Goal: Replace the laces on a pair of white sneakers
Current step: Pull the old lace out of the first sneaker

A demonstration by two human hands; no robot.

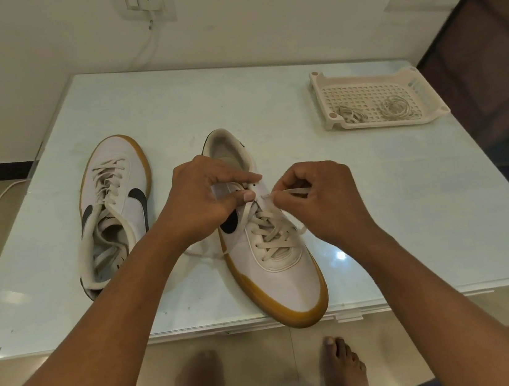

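Mid table (410,204): sneaker (283,273) w/ gum sole, long axis running toward/away from body, toe nearest at table's front edge, heel far; laced most of the way up. L hand (202,196) curled on tongue/flap at top of lace row, thumb and forefinger pinching there, steadying shoe; R hand (318,197) closed in fine pinch on lace end (291,191), tip pointing left toward top eyelet (256,184), just beside it, not yet through. Next move hinges on that: eyelet sits left of R hand and slightly farther off, so prob. short push leftward, across shoe's axis; R hand nearer lace, L hand nearer eyelet. Can't tell for sure whether threading in or drawing out; looks like threading. In the way: L thumb close to eyelet; crossed laces just below. Second sneaker (113,185) well apart to left, toe pointing away, laces loose. Far right: white perforated tray (383,125) w/ two coiled laces (394,108) inside, well apart from both hands. Bare feet on floor below table edge.
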